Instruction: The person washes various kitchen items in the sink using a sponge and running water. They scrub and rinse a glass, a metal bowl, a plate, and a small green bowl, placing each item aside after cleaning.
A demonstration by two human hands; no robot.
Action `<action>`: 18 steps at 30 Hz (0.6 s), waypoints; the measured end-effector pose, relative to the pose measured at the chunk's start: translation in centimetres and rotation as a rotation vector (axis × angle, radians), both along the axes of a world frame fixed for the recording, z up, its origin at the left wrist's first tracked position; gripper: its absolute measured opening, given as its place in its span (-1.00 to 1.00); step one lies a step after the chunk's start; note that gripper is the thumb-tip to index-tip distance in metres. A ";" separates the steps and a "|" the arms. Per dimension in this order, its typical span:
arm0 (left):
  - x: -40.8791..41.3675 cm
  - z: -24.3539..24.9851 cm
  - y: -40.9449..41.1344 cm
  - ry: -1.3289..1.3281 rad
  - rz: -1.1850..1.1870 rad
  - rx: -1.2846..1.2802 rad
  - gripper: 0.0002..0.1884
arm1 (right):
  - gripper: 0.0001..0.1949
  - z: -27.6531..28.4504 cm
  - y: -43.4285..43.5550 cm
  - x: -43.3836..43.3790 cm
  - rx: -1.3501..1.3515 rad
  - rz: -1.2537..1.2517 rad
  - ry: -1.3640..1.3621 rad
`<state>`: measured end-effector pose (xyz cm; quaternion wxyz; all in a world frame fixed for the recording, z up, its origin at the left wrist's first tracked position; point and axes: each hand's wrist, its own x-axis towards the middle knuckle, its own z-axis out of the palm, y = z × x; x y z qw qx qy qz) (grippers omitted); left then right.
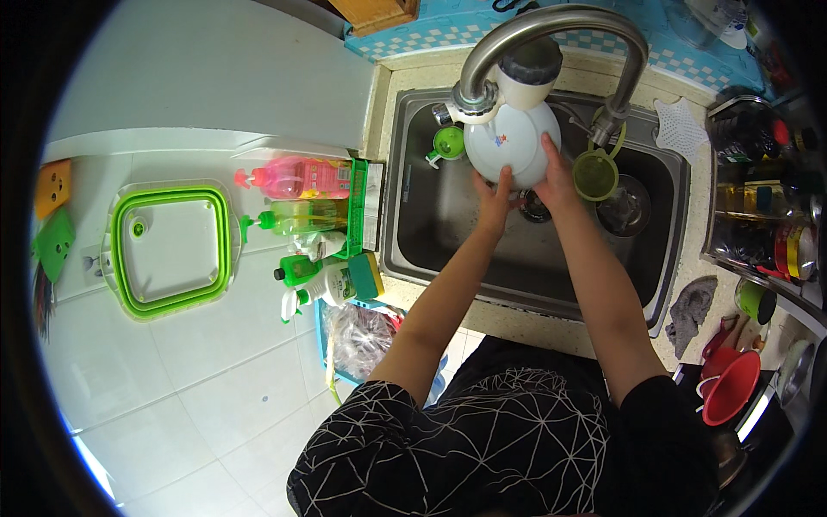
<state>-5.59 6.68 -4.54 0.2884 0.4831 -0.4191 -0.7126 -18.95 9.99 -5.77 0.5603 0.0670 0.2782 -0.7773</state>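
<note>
Both of my hands hold a white round dish over the stainless steel sink, tilted so a broad face with a small coloured motif shows. At the dish's near left edge, my left hand presses with its fingers. My right hand grips the right edge, thumb lying on the face. Part of the dish's far edge is hidden beneath the tap-mounted water filter. The drain is partly covered by my hands. Right of my right hand are a green strainer-like cup and a clear bowl-like vessel.
A curved metal faucet arches over the sink. A small green item sits at the sink's left wall. Pump bottles in a green rack and a sponge stand left. A grey cloth and red container lie right.
</note>
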 end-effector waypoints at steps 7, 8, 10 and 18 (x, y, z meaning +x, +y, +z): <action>2.9 0.5 -7.7 0.254 0.054 0.136 -0.46 | -0.31 -1.8 1.6 0.2 0.017 0.105 -0.054; 3.8 0.8 -9.0 0.285 -0.050 0.121 -0.51 | -0.31 -1.7 1.9 0.3 0.029 0.142 -0.069; 5.5 1.7 -10.5 0.139 -0.243 0.044 -0.61 | -0.31 -1.3 2.1 0.4 0.012 0.195 -0.053; 10.4 5.1 -10.1 -0.069 -0.255 0.125 -0.59 | -0.31 0.5 -2.3 -0.5 0.138 0.414 0.174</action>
